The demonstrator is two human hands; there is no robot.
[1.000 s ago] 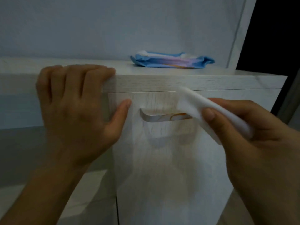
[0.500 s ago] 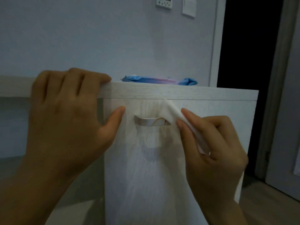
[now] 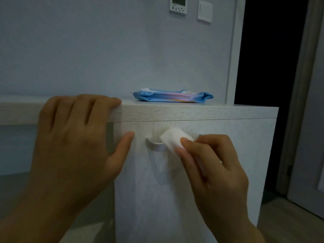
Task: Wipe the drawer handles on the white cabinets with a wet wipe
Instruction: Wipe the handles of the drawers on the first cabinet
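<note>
A white cabinet (image 3: 228,155) fills the middle of the view, with a silver bar handle (image 3: 154,146) on its upper front. My right hand (image 3: 210,169) pinches a folded white wet wipe (image 3: 173,140) and presses it on the middle of the handle, hiding the handle's right part. My left hand (image 3: 75,137) rests on the cabinet's top edge, fingers over the top and thumb against the front, left of the handle.
A blue pack of wet wipes (image 3: 172,97) lies on the cabinet top near the wall. A thermostat (image 3: 178,5) and a light switch (image 3: 205,12) hang on the wall above. A dark doorway (image 3: 270,67) opens on the right.
My right hand has slid the wipe left along the handle, so it now covers the middle. The view has dropped lower. My left hand stays on the top edge.
</note>
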